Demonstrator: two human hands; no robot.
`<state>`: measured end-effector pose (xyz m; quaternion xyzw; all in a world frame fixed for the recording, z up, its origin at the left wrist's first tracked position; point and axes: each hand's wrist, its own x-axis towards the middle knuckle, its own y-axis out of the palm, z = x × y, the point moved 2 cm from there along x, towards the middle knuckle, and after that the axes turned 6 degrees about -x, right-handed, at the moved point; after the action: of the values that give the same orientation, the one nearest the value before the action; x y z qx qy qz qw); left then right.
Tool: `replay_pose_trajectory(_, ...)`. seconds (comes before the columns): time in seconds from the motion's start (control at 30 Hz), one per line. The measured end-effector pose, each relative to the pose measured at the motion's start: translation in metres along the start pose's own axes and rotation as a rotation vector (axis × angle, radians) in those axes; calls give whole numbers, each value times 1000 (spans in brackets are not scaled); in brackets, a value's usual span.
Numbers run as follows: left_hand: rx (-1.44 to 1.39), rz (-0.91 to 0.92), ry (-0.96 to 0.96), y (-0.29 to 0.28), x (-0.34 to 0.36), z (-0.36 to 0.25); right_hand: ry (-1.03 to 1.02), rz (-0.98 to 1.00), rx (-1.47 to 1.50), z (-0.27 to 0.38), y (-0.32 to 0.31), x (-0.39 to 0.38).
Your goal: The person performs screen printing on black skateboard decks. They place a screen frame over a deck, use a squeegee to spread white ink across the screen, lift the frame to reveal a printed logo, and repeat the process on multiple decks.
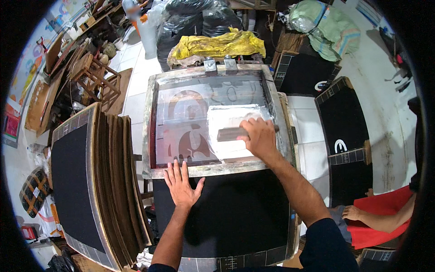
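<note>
A wooden-framed printing screen [181, 118] lies over a black-covered board [235, 213], held at its far edge by two metal clamps [220, 66]. White ink [235, 113] is spread thickly over the mesh's right half. My right hand [259, 136] is closed round the grip of a squeegee [229, 133] that stands in this ink; its blade is hidden. Flat on the frame's near left edge rests my left hand [183, 183], fingers spread, holding nothing. Darker rounded shapes show in the mesh to the left of the ink.
A thick stack of black-topped boards [72, 172] stands at left. More black boards [346, 122], some with white prints, lie at right. Another person's hand [355, 212] is near red cloth [385, 208]. Yellow cloth [219, 44] and black bags [199, 22] sit behind the screen.
</note>
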<state>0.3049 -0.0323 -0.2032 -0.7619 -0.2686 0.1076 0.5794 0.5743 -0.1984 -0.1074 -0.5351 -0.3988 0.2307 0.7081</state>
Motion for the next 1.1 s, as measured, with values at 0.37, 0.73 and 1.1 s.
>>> replay_pose_trajectory(0.37, 2, -54, 35, 11, 0, 8, -28, -18, -73, -30, 61, 119)
replay_pose_trajectory(0.73, -1, -78, 44, 9, 2, 7, -358, 107, -53, -5, 17, 25)
replay_pose_trajectory(1.1, -31, -73, 39, 3, 5, 4, -211, -149, -63, -6, 18, -24)
